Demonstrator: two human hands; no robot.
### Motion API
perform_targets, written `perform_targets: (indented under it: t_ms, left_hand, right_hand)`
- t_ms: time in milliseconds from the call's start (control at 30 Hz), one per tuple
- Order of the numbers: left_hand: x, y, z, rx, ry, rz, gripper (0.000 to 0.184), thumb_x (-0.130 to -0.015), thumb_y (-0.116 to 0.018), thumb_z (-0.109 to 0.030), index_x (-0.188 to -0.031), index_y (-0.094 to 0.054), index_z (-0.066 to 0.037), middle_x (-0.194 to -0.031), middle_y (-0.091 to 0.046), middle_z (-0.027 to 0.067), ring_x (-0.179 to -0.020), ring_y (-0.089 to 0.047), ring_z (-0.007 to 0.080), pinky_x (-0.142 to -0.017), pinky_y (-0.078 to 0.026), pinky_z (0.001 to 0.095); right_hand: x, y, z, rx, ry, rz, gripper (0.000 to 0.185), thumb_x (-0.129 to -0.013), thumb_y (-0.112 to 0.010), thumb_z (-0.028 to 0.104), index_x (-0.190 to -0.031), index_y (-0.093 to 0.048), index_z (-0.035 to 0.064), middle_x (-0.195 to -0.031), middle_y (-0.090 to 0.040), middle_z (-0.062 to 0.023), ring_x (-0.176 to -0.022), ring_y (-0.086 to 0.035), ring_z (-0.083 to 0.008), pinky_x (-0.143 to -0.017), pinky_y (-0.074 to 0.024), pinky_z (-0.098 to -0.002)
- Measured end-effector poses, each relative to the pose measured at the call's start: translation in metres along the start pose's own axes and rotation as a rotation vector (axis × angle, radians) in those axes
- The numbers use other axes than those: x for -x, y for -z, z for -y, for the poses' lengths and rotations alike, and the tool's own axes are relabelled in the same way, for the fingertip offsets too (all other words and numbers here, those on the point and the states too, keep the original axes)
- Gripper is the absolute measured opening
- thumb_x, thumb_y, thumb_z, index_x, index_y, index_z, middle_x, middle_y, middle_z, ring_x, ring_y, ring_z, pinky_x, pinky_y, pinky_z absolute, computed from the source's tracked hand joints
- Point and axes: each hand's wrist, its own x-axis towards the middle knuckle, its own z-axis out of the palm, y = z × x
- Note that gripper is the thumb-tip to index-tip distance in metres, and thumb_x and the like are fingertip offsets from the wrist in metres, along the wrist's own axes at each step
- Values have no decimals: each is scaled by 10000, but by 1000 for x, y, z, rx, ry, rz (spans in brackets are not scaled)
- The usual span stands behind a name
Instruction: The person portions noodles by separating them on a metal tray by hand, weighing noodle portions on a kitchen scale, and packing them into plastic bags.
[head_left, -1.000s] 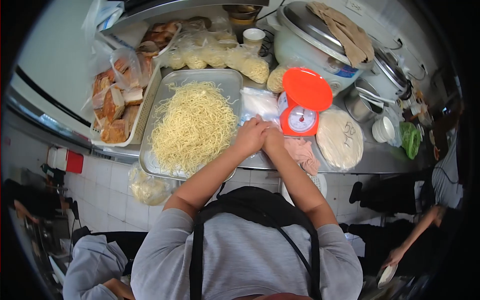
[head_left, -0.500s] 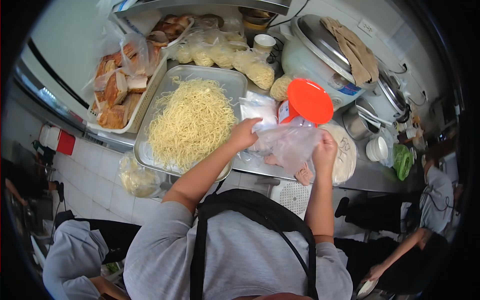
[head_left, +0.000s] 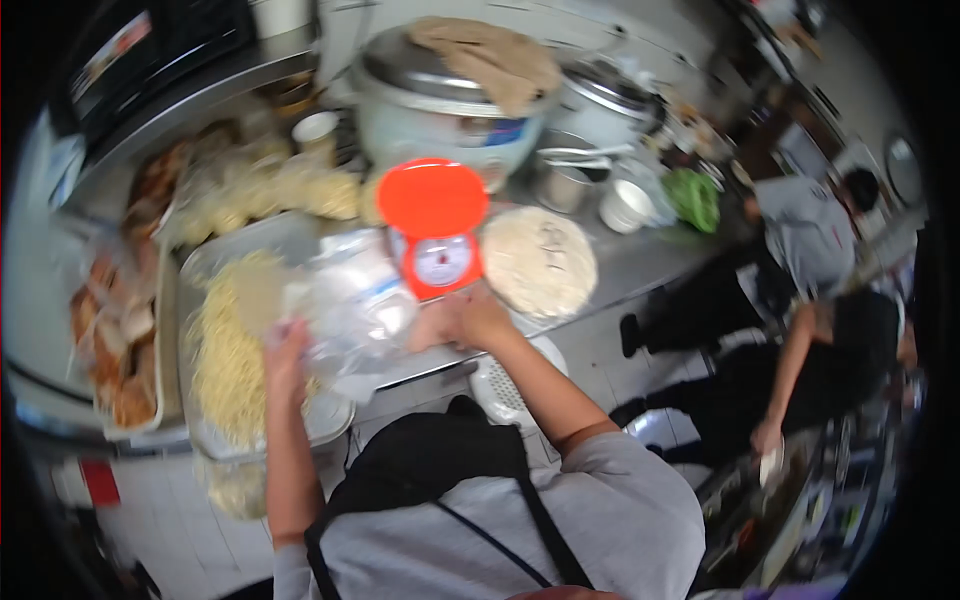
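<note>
My left hand (head_left: 287, 350) is closed on the edge of a clear plastic bag (head_left: 352, 352), which is blurred and reaches over the counter beside the noodle tray. Yellow noodles (head_left: 230, 340) lie heaped in a metal tray (head_left: 205, 262) just left of that hand. My right hand (head_left: 482, 318) is at the counter's front edge with curled fingers, against a pinkish crumpled item (head_left: 433, 326) whose kind I cannot make out. Right behind it stands an orange dial scale (head_left: 435, 200). A flat packet of clear plastic bags (head_left: 365, 265) lies between tray and scale.
A round pale bag pack (head_left: 540, 262) lies right of the scale. Behind stand a large rice cooker (head_left: 440, 120), a metal pot (head_left: 563, 185) and white cups (head_left: 626, 206). Bagged noodles (head_left: 265, 195) and a basket of meat (head_left: 120, 340) are at left. Two people (head_left: 815, 235) work at right.
My view has turned to the right. My left hand has come down with the plastic bag, away from my right hand. My right hand has gone to the pinkish item by the scale.
</note>
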Motion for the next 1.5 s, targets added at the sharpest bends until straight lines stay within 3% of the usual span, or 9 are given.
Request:
perform_targets:
  t_ms: [233,400,633,867,1033,1167,1300,1400,1500]
  left_hand:
    - [-1,-17,2,-97,68,32,226,-806,-562,-232,-913,-539,-35,-727,-477,-32,-637,-407,51,-550,-331,199]
    - [-4,-14,-14,-410,-8,180,214,-794,-554,-238,-832,-569,-28,-712,-538,-2,-641,-461,88,-579,-392,252]
    - [2,9,-11,-386,67,412,247,-783,-560,-207,-939,-574,-15,-818,-588,32,-744,-523,116,-687,-419,267]
    - [22,55,-44,-565,80,608,336,-775,-574,-238,-1029,-529,-23,-923,-568,87,-820,-528,157,-729,-418,278]
    - [34,94,-49,-369,-5,-18,418,-759,-591,-183,-1121,-447,-33,-1039,-490,100,-855,-500,175,-729,-419,279]
    - [39,103,-74,-476,-465,-363,339,-683,-638,-127,-975,-499,-25,-896,-505,82,-804,-491,173,-698,-412,279]
    - [43,82,-75,-415,-427,36,103,-706,-555,0,-805,-533,-13,-737,-495,23,-669,-467,79,-596,-396,208]
    - [22,60,-47,-341,-62,284,364,-693,-593,-48,-1038,-481,-32,-897,-497,53,-767,-469,87,-637,-398,212]
    - [11,23,-23,-278,-216,416,659,-625,-682,-164,-1189,-361,-51,-1023,-432,90,-899,-443,155,-742,-390,268]
  right_hand:
    - [-1,-82,-49,-331,30,-273,196,-700,-550,192,-853,-615,86,-912,-577,-113,-857,-542,-304,-741,-436,-385]
    - [-19,10,-20,-142,-33,408,513,-635,-661,352,-1043,-550,60,-1019,-545,-174,-959,-496,-321,-835,-392,-359]
    - [-46,90,90,-550,562,-180,571,-581,-711,176,-1096,-496,54,-1097,-473,-158,-1003,-451,-336,-830,-380,-399]
    - [-89,69,175,-259,966,200,222,-646,-659,144,-827,-607,25,-803,-584,-106,-743,-552,-230,-668,-433,-309]
    - [-86,44,189,-501,523,351,253,-713,-629,255,-669,-593,8,-636,-576,-143,-558,-536,-268,-538,-416,-334]
    - [-74,15,185,-848,251,233,262,-749,-603,265,-715,-596,5,-615,-577,-131,-544,-534,-208,-538,-416,-332]
    - [-58,-11,180,-886,275,85,115,-758,-585,152,-725,-618,47,-659,-583,-44,-625,-540,-132,-594,-446,-271]
    - [-35,-8,179,-712,271,-185,234,-756,-578,237,-652,-563,28,-609,-533,-146,-569,-528,-281,-540,-419,-364]
    - [0,21,172,-778,208,-321,260,-760,-555,251,-626,-531,30,-581,-490,-161,-570,-497,-337,-524,-390,-395]
